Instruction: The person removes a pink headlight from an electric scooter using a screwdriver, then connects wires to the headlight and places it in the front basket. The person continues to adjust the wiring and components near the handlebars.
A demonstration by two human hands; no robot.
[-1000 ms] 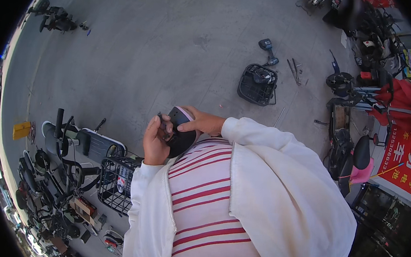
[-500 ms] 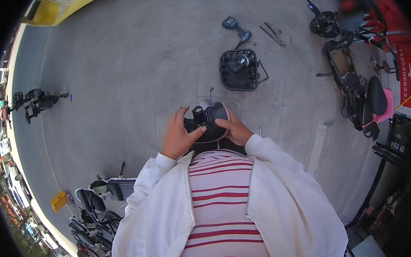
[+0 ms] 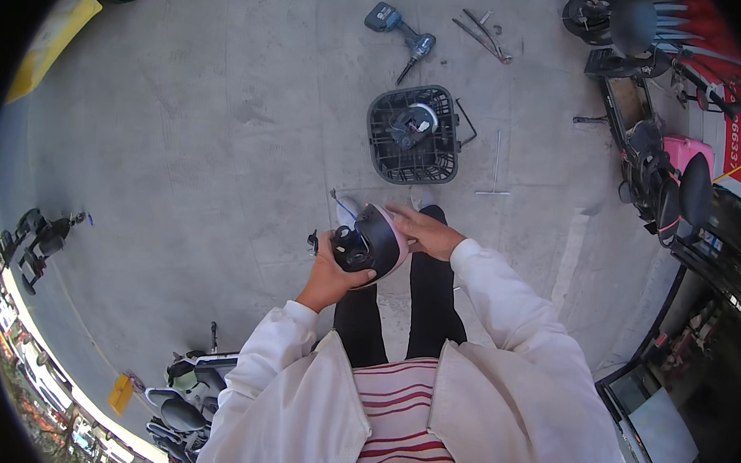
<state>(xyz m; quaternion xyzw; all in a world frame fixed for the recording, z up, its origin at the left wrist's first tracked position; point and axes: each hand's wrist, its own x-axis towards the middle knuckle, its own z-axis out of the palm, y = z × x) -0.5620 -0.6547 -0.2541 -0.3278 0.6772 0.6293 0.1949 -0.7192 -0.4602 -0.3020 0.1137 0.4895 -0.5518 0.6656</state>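
I stand on grey concrete ground (image 3: 204, 131) and hold a rounded black-and-pink plastic housing (image 3: 376, 242) out in front of me at about waist height, over my black trouser legs. My left hand (image 3: 330, 274) grips it from below and behind, the fingers (image 3: 358, 274) curled shut around its dark inner side, where a small black fitting with a short wire sticks out; I think it is a lamp or instrument unit from a scooter, though the view is too small to be sure. My right hand (image 3: 421, 229) lies on the pink outer shell from the far side, its fingers spread flat and pressed against the curve rather than wrapped around it, so the housing is clamped between both hands.

On the ground just ahead of my feet sits a square black plastic mesh basket (image 3: 411, 158) with a round dark part lying inside it. A thin T-shaped metal wrench (image 3: 496, 167) lies just to its right. Farther off, a blue and black cordless power drill (image 3: 401, 30) lies on its side, with a few loose metal hand tools (image 3: 483, 34) near it. Parked scooters, one with a pink body (image 3: 667, 163), stand along my right, well apart from me
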